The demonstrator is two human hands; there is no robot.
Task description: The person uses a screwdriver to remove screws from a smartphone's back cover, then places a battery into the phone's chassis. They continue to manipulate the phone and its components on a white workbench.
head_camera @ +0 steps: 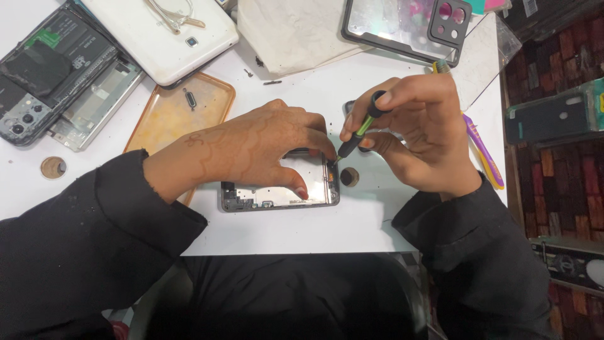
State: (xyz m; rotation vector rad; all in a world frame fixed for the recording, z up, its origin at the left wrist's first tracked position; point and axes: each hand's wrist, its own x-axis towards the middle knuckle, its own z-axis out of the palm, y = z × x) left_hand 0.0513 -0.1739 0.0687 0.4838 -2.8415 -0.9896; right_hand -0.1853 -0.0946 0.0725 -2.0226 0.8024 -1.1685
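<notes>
The opened phone frame (280,189) lay back-off on the white tabletop (314,233), its insides exposed, so disassembly looked well underway. The left hand (251,151) pressed down on it, grip clamping its edges, while the right hand (421,132) pinched a green-and-black screwdriver (360,129), tip at the frame's right edge.

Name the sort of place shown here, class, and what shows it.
Probably a phone repair bench: the right hand holds a small screwdriver to an opened phone frame, with another dismantled phone and cases nearby.

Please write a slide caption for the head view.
Left hand steadies an opened phone; right hand holds a screwdriver at its edge.
</notes>
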